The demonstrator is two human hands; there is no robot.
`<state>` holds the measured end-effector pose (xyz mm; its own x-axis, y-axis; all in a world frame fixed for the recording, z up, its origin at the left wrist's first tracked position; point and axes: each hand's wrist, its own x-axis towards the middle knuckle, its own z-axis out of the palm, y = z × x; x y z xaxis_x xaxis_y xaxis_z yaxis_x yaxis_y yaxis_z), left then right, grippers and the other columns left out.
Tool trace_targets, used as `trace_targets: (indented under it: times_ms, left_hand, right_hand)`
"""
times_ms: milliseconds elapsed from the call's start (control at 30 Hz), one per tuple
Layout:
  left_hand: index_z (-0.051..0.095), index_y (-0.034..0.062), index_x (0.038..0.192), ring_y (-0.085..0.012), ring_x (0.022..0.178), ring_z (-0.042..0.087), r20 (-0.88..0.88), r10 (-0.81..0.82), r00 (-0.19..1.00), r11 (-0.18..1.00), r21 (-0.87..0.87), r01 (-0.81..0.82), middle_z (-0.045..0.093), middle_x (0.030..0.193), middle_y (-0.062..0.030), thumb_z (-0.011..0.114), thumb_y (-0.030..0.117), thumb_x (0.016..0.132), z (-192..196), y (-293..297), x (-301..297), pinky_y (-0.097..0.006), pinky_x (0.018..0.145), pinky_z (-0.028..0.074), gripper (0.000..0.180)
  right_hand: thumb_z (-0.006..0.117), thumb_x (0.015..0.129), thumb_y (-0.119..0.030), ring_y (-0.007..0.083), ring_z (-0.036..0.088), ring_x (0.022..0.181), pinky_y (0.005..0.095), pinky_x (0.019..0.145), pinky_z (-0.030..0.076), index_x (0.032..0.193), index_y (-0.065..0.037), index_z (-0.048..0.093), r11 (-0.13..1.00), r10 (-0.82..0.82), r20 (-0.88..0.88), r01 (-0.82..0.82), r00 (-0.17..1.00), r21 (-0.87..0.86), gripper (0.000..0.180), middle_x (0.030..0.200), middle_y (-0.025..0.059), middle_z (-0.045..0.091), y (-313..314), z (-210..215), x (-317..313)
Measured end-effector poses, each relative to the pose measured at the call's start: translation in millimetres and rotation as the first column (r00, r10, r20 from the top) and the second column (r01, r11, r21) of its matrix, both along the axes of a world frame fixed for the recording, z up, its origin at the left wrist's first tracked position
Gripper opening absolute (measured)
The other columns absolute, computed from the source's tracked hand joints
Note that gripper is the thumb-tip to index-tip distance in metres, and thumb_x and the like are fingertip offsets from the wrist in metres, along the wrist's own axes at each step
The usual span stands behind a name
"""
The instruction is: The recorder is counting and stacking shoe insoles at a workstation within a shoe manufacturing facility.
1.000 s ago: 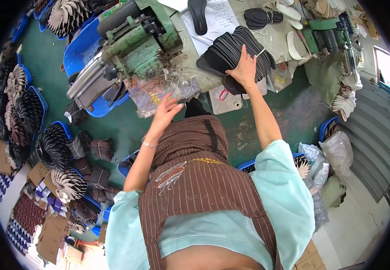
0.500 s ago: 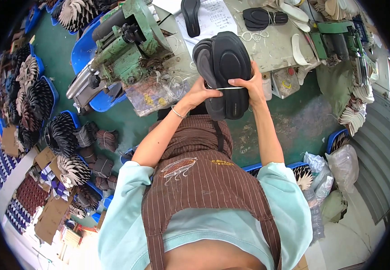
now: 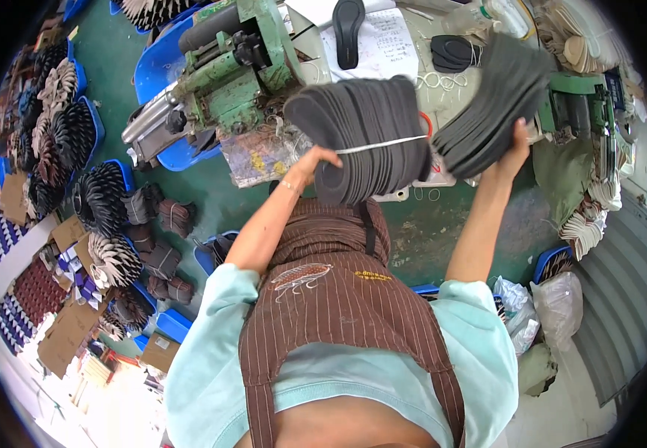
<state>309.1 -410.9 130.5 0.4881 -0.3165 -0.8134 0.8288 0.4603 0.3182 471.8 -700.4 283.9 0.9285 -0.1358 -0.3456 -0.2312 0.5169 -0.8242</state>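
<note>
My left hand [image 3: 308, 168] grips the near left side of a thick bundle of dark grey insoles [image 3: 368, 112], its thumb lying by the band and its other fingers mostly hidden. A white band [image 3: 383, 143] runs across the middle of that bundle. Off to the right, my right hand [image 3: 514, 155] is closed on the near side of a second stack of dark grey insoles [image 3: 487, 104]. This stack is tilted and blurred by motion, so I cannot tell whether a band goes round it. The two stacks are apart.
Behind the bundles, the worktable bears a single black insole [image 3: 347, 33] on a written sheet [image 3: 398, 52], a small tied bundle of black insoles [image 3: 450, 54] and white string loops [image 3: 443, 81]. Green machines stand left [image 3: 245, 82] and right [image 3: 571, 104]. Blue bins [image 3: 92, 112] hold more insoles.
Both hands were together on one banded bundle with its black faces up. Now the hands are apart, each with a stack seen edge-on. The right hand has moved right.
</note>
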Motion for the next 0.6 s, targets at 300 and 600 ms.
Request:
trace_targets:
  times_ms: [300, 600]
  left_hand:
    - [0.01, 0.0003, 0.143, -0.0222, 0.135, 0.023, 0.481, 0.21, 0.851, 0.977, -0.075, -0.198, 0.022, 0.146, -0.0133, 0.076, 0.018, 0.071, 107.9, 8.7, -10.2, -0.034, 0.108, 0.022, 0.099]
    - [0.045, -0.0041, 0.118, -0.0176, 0.105, 0.053, 0.718, 0.365, 0.593, 0.77, 0.125, -0.626, 0.055, 0.115, -0.0107, 0.086, 0.006, 0.055, 179.4, 96.9, -77.7, -0.033, 0.093, 0.043, 0.077]
  right_hand:
    - [0.064, 0.073, -0.021, 0.0212, 0.049, 0.111, 0.0322, 0.097, 0.037, 0.131, 0.0, 0.036, 0.859, 0.498, -0.053, -0.483, 0.866, 0.169, 0.068, 0.122, 0.0113, 0.049, 124.9, 5.9, -113.9]
    - [0.074, 0.073, -0.024, 0.0168, 0.048, 0.107, 0.0298, 0.095, 0.036, 0.119, 0.002, 0.048, 0.612, 0.767, 0.087, -0.684, 0.636, -0.398, 0.059, 0.112, 0.0088, 0.05, 253.8, 57.6, -166.9]
